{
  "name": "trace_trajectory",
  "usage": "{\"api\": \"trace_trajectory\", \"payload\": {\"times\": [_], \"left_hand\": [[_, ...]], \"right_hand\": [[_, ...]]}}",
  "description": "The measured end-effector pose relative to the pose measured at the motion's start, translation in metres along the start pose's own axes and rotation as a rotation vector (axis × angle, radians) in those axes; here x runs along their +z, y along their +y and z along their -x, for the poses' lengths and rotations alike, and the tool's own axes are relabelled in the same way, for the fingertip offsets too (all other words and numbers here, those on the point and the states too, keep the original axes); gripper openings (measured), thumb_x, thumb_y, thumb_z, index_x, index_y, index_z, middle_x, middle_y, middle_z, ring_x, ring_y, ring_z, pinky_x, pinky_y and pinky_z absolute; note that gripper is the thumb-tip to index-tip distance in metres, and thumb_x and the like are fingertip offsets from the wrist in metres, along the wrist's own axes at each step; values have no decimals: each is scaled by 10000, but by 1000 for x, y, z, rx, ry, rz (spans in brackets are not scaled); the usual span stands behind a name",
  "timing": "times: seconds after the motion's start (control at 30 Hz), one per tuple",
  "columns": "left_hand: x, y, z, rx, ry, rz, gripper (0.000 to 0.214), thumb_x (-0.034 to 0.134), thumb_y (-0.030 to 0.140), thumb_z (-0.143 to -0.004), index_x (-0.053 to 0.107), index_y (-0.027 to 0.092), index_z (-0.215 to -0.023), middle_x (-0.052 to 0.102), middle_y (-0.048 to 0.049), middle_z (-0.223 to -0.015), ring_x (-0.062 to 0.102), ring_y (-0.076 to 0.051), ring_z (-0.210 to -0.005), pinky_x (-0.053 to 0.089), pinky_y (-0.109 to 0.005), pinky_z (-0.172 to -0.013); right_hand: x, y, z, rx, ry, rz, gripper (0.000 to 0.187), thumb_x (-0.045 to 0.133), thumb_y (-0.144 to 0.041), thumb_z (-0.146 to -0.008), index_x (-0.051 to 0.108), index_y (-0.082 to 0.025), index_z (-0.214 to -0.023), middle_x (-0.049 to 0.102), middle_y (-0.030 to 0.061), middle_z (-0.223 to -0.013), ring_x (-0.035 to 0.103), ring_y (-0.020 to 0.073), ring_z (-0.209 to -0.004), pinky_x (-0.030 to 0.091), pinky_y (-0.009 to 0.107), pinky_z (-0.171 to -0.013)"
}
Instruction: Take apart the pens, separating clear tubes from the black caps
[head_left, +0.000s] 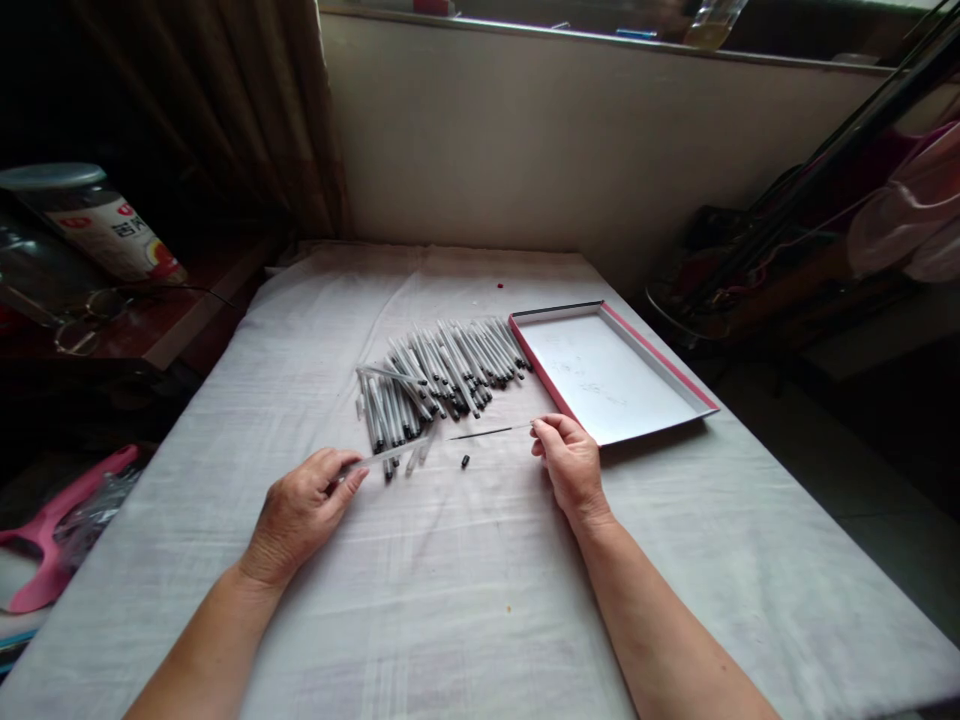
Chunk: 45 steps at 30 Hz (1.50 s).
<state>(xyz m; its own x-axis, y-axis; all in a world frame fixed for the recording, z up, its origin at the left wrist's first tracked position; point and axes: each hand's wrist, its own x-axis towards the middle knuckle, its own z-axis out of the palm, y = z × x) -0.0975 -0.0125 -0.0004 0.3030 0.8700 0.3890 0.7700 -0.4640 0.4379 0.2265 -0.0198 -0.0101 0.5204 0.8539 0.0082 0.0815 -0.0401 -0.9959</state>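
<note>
Wrinkled pale cloth [435,610] spreads closest, bearing a shallow, red-edged tray [645,370], faint dark marks [589,388] across its white floor; beside it, heaped clear pens [450,362] with black ends! Left hand [304,510], fingers curled, pinches a transparent tube [394,454] near the heap; right hand [571,465], fingertips together, grips a slender, dark-filled refill [484,433]; between them lies one stubby black cap [465,461]
</note>
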Motion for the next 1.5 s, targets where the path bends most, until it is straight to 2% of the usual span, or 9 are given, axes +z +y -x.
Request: {"api": "trace_trajectory", "payload": {"times": [0.2,0.4,0.57,0.73,0.87,1.03,1.27,1.37,1.5], "left_hand": [[0,-5,5,-84,37,3,405,505,560,-891,728,223,-930,756,6,-748,694,-155,-620,532,-209,-602],[8,8,9,-9,8,102,381,522,525,-912,742,222,-983,781,-9,-830,732,-163,-697,561,-206,-657],[14,26,12,172,-7,92,303,523,443,-946,719,224,-1021,782,-13,-870,743,-160,-777,567,-206,-709],[19,38,12,304,-25,28,317,491,436,-970,691,203,-1049,771,-32,-864,725,-144,-717,550,-211,-663],[16,35,10,289,-48,-73,385,415,472,-990,664,183,-938,747,-39,-818,703,-152,-709,512,-220,-643],[11,36,4,236,-200,-2,484,327,460,-1004,557,190,-674,583,9,-602,563,-119,-554,404,-217,-549],[3,23,-2,-236,-418,574,544,290,554,-950,355,206,-536,366,44,-460,353,-88,-430,312,-212,-442],[2,16,-3,-335,-369,625,549,330,592,-930,389,207,-542,367,49,-434,348,-89,-406,311,-214,-416],[8,17,-2,-184,-178,397,436,439,515,-926,599,177,-702,587,19,-579,566,-121,-555,437,-214,-559]], "right_hand": [[0,5,-1,-16,-20,175,319,632,-496,-711,668,-180,-742,612,7,-580,519,143,-472,396,273,-478],[1,3,6,-181,-52,401,393,589,-457,-786,698,-162,-1022,644,16,-648,564,167,-570,443,294,-600],[17,-9,33,-214,-366,203,287,580,-456,-836,688,-192,-863,631,14,-640,588,158,-605,464,271,-615],[32,-16,50,55,-600,-1,331,651,-519,-776,640,-188,-758,574,-30,-530,469,95,-441,388,224,-455],[31,-15,45,161,-563,-35,359,687,-529,-730,599,-184,-689,577,-31,-514,399,70,-405,326,207,-408],[31,-14,43,95,-521,-28,341,668,-508,-751,587,-186,-675,538,-44,-489,387,70,-412,317,210,-419],[20,-11,35,-78,-393,-33,301,641,-462,-810,594,-189,-695,544,-35,-520,436,82,-446,355,211,-442],[16,-7,28,-110,-288,-61,293,617,-467,-836,597,-194,-733,551,-35,-528,450,89,-442,369,213,-435],[21,-1,31,-234,-446,105,226,597,-396,-858,633,-196,-761,654,9,-625,596,134,-568,475,246,-564]]}}
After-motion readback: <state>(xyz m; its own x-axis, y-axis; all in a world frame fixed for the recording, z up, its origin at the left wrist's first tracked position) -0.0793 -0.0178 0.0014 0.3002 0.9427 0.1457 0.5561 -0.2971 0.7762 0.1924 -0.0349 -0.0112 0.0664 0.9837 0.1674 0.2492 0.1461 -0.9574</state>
